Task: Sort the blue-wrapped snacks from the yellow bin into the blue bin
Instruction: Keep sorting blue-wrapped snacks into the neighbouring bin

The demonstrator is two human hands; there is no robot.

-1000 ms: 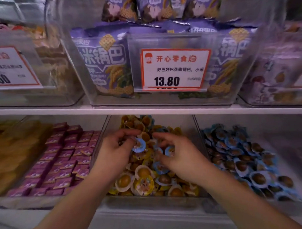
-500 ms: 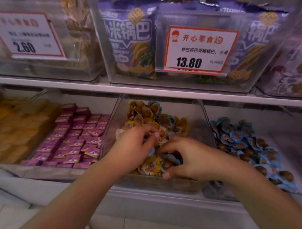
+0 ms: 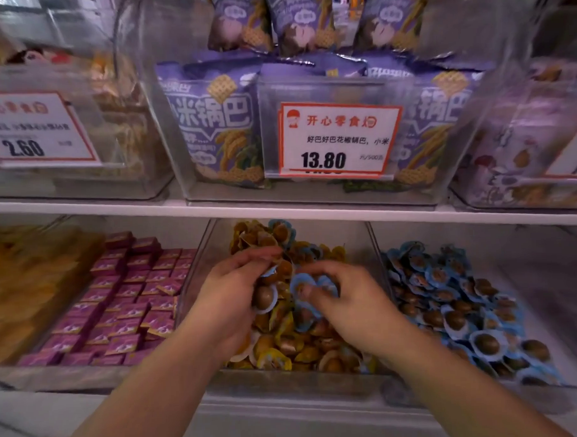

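The middle clear bin (image 3: 356, 245) on the lower shelf holds yellow-wrapped snacks (image 3: 285, 346) mixed with a few blue-wrapped ones. Both my hands are inside it. My left hand (image 3: 231, 298) grips a blue-rimmed snack (image 3: 263, 297) against its palm, fingers curled over the pile. My right hand (image 3: 352, 301) pinches another blue-wrapped snack (image 3: 301, 283) between thumb and fingers. To the right stands the bin of blue-wrapped snacks (image 3: 454, 307), its clear wall (image 3: 376, 251) beside my right hand.
A bin of purple square packets (image 3: 126, 299) lies left of the middle bin, and orange snacks (image 3: 27, 279) further left. The white shelf edge (image 3: 280, 212) runs overhead, carrying clear bins of purple bags (image 3: 212, 123) and a price tag (image 3: 338, 139).
The view tilted up and back. Both hands stayed in the middle bin; my left hand now shows a blue-rimmed snack in its grip, and my right hand lifted slightly with one.
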